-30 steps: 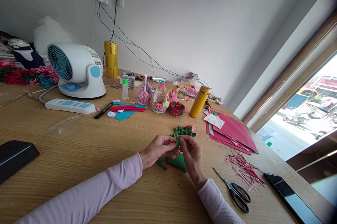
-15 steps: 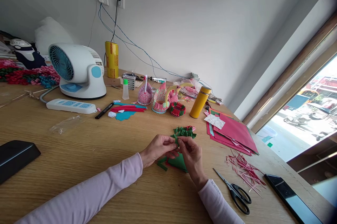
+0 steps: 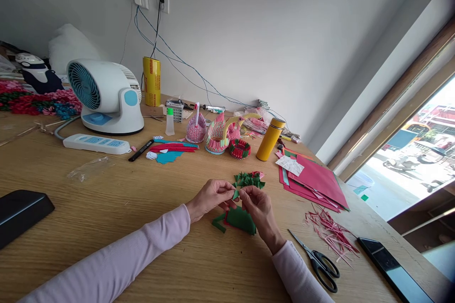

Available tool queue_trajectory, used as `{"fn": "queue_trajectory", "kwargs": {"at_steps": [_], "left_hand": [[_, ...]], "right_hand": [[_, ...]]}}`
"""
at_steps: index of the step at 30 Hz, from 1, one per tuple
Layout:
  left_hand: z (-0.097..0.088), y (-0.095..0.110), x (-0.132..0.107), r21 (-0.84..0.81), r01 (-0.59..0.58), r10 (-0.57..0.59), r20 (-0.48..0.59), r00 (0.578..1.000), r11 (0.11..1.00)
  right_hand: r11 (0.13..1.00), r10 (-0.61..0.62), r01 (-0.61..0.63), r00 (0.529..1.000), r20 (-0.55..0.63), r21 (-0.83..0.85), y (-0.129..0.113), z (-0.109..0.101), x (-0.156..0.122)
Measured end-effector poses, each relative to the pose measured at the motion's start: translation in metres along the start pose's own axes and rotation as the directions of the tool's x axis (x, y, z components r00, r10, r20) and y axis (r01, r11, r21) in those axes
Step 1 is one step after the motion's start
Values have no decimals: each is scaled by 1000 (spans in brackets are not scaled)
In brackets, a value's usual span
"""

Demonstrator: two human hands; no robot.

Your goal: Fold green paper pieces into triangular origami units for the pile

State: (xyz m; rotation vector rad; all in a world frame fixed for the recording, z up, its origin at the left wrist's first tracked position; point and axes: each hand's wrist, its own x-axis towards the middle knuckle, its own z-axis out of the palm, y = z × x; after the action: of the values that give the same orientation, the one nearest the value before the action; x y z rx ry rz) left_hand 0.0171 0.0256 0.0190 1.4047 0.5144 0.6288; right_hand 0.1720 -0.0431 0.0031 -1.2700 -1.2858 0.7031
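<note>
Between the fingertips of both hands is a small folded piece of green paper (image 3: pixel 236 194). My left hand (image 3: pixel 210 198) pinches it from the left, and my right hand (image 3: pixel 259 204) grips its other side. Just beyond my fingers lies a pile of folded green paper triangles (image 3: pixel 249 179), with a bit of pink at its back. Below my hands rests a stack of green paper (image 3: pixel 241 220) with a red edge showing under it. A narrow green paper strip (image 3: pixel 218 223) lies bent at its left.
Scissors (image 3: pixel 318 260) lie right of my right forearm, near thin red paper strips (image 3: pixel 330 234) and a phone (image 3: pixel 394 270). Red paper sheets (image 3: pixel 316 179) and a yellow flask (image 3: pixel 270 139) stand behind. Folded-paper baskets (image 3: pixel 216 137), a power strip (image 3: pixel 96 143) and a fan (image 3: pixel 106 96) are farther back.
My hands have shifted slightly apart, and the green piece between them now looks smaller and more tightly folded. More of the green stack below shows.
</note>
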Motion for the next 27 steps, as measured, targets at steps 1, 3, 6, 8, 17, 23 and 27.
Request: {"fn": "queue_trajectory", "kwargs": {"at_steps": [1,3,6,8,17,23,27], "left_hand": [[-1,1,0,-3,1,-1,13,1000,1000],[-3,1,1,-10,3,-2,33,999,1000],[-7,-5,6,27,-10,10,7,1000,1000],[-10,-9,9,94,-51,54,-24,998,994],[-31,-18,12,855,-329,463,121,878,401],[-40,-21,13,921,-346,378,259,889,182],[-46,-22,10,930,-341,349,277,895,136]], "right_hand": [[1000,2,-2,1000,-2,-18,1,-1,1],[999,2,-3,1000,-6,-42,4,-2,2],[995,-38,36,999,-10,-93,8,-1,4],[979,-98,93,995,-22,-181,9,1,6],[721,-310,368,929,202,-587,12,15,20],[598,-256,403,915,311,-693,15,22,20],[537,-235,435,900,367,-722,11,21,19]]}}
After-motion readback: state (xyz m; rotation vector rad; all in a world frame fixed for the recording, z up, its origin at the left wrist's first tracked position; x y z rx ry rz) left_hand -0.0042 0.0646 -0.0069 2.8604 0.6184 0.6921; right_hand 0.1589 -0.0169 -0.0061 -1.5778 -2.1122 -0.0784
